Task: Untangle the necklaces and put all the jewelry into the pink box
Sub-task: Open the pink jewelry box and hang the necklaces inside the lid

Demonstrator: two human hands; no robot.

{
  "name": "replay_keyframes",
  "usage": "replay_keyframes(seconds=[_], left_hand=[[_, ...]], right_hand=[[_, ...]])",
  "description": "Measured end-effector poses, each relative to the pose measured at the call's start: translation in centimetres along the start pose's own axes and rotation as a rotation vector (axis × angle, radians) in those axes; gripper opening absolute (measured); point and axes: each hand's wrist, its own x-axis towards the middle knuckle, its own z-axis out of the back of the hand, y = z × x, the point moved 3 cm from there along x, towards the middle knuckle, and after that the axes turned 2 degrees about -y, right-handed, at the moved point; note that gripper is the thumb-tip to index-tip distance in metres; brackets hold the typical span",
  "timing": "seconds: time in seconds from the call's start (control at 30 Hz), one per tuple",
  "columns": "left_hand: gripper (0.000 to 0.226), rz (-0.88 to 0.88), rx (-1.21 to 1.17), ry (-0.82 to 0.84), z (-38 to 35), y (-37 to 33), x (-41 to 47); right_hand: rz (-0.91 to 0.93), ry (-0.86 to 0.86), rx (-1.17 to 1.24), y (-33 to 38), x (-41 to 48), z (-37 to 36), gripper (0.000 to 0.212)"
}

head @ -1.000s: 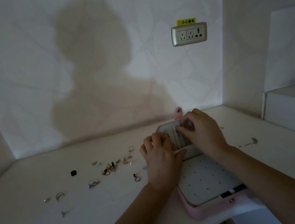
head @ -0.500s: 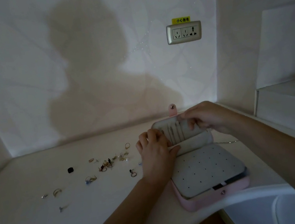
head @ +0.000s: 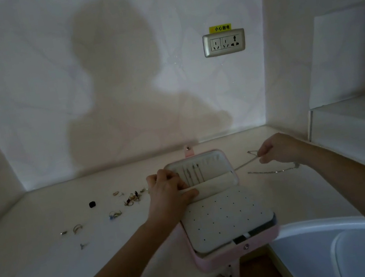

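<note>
Your left hand [head: 170,195] grips the left edge of the open pale pink jewellery box [head: 236,254], thumb pressed on the cream pocket flap inside its raised lid. Your right hand [head: 278,149], just right of the box, pinches a thin silver chain necklace [head: 245,164] lifted off the white countertop [head: 53,271]. Another length of chain [head: 272,171] lies below that wrist. Small gold rings and earrings [head: 132,198] are scattered left of the box.
</note>
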Motion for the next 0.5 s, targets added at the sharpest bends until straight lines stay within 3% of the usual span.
replay_keyframes(seconds=[0.17, 0.5], left_hand=[[0.024, 0.085, 0.094, 0.134, 1.4, 1.2, -1.0], [0.022, 0.145, 0.264, 0.307, 1.2, 2.0, -0.5]], right_hand=[[0.037, 0.017, -0.141, -0.3, 0.5, -2.0, 0.035], [0.091, 0.08, -0.425, -0.1, 1.2, -4.6, 0.024]])
